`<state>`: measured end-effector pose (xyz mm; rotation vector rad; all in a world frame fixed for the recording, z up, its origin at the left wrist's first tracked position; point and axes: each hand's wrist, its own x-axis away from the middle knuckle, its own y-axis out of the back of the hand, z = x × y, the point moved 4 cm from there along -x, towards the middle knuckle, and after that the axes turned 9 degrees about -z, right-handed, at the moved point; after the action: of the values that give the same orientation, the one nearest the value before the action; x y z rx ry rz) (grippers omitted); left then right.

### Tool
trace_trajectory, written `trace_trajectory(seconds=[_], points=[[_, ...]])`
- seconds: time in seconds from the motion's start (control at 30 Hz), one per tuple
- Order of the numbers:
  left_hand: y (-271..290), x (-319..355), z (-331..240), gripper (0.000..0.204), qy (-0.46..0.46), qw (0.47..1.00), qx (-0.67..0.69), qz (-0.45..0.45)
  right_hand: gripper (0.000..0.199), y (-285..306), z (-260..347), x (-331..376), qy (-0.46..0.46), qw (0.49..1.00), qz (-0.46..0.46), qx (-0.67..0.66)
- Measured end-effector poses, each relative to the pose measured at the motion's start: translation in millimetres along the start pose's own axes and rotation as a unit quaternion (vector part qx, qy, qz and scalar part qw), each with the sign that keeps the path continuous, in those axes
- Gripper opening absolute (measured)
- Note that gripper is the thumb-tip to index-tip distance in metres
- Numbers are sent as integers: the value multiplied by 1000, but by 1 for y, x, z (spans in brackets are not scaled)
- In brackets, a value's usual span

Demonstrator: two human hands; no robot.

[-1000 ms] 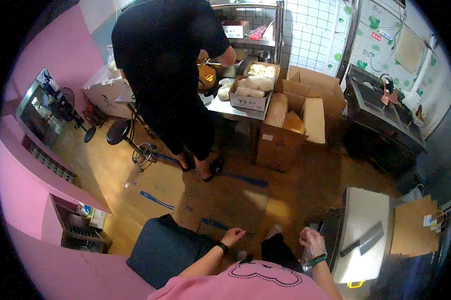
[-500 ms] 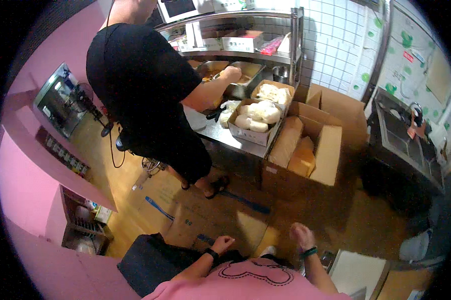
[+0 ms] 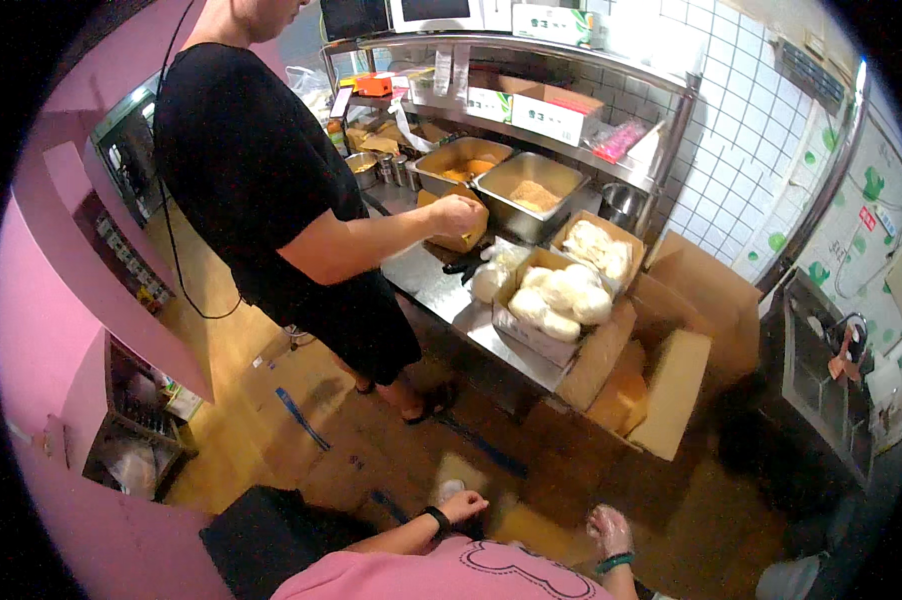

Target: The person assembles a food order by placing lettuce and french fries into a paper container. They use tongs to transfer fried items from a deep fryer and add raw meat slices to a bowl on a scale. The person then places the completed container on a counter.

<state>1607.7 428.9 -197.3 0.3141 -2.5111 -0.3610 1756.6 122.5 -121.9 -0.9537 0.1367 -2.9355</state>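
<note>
My left hand [image 3: 464,506], a black band at its wrist, is held low in front of me with its fingers curled in; nothing shows in it. To its right is my right hand [image 3: 609,530], in a clear plastic glove with a green band below it. Its fingers are curled too, and I see nothing in them. Both hands hang over the floor, apart from the steel counter [image 3: 441,290]. On that counter stands a box of pale wrapped bundles [image 3: 561,300]. An open cardboard box [image 3: 671,390] by the counter is nearest to my right hand.
A person in black [image 3: 261,170] stands at the counter, one hand [image 3: 455,215] over a small carton. Behind are steel pans [image 3: 528,190] of food and a shelf [image 3: 531,130]. A sink [image 3: 821,370] is at the right, a pink wall [image 3: 81,380] at the left.
The counter and boxes look larger and closer. The person's hand has moved from over the pans to above the small carton. My hands stay low, my right hand now lower in view.
</note>
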Motion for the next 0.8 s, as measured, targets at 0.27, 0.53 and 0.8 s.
trace_trajectory(seconds=[0.27, 0.53, 0.8], points=[[65, -63, -6, 32, -77, 996, 36, -20, 19, -63, 2, -11, -33, 994, -45, 98], [106, -79, 24, 31, 7, 997, 80, 17, 25, -122, 3, -26, -28, 988, 16, 154], [116, -83, 22, 32, -8, 997, 63, 48, 27, -135, 4, -29, -37, 991, -4, 130]])
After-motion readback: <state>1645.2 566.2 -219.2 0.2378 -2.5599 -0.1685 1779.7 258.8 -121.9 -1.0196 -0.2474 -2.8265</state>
